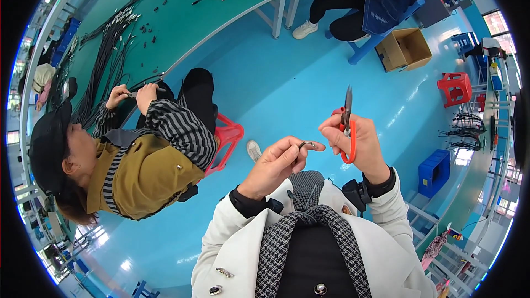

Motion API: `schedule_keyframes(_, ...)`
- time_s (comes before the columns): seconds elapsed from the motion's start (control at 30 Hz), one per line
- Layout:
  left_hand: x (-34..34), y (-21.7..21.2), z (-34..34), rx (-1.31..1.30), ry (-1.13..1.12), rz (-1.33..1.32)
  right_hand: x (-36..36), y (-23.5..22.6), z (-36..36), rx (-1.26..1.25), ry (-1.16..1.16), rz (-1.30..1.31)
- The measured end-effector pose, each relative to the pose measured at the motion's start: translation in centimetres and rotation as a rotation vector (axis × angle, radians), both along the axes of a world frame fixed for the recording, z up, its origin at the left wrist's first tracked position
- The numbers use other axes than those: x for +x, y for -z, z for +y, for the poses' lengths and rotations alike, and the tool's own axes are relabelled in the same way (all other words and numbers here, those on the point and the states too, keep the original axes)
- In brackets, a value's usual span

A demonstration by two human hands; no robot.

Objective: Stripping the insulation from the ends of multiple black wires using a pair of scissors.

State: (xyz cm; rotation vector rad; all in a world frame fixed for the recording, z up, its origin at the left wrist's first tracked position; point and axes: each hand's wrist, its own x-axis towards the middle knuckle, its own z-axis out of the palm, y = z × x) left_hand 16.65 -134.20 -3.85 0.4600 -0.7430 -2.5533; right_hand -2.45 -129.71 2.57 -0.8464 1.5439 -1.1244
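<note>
In front of my chest, my left hand (pixel 276 164) pinches a small dark piece (pixel 307 144) with a shiny metallic end between thumb and forefinger. It looks like a short cable end, though its exact kind is too small to make out. Close by on the right, my right hand (pixel 365 144) is closed around scissors (pixel 348 101) with red-orange handles. Their dark blades point up and away from me, and one handle loop hangs below my fingers. The scissors and the small piece are apart.
A co-worker in an olive jacket (pixel 146 182) sits at left on a red stool (pixel 227 138), by a green table (pixel 182 19) bearing black cables (pixel 107 49). Another person (pixel 386 0) sits at far right near a cardboard box (pixel 391 55). A blue crate (pixel 434 173) stands at right.
</note>
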Motion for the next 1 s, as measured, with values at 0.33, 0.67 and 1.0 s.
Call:
schedule_keyframes(0.33,0.1,0.5,0.3,-0.122,0.052,-0.097,0.5,0.1,0.2,-0.081,-0.291,0.167)
schedule_keyframes(0.67,0.7,0.5,0.2,-0.231,0.022,-0.066,0.8,0.4,0.3,0.021,-0.032,-0.201)
schedule_keyframes(1.0,0.8,1.8,0.3,-0.372,-0.029,-0.061,1.1,0.0,0.7,0.02,-0.084,-0.037)
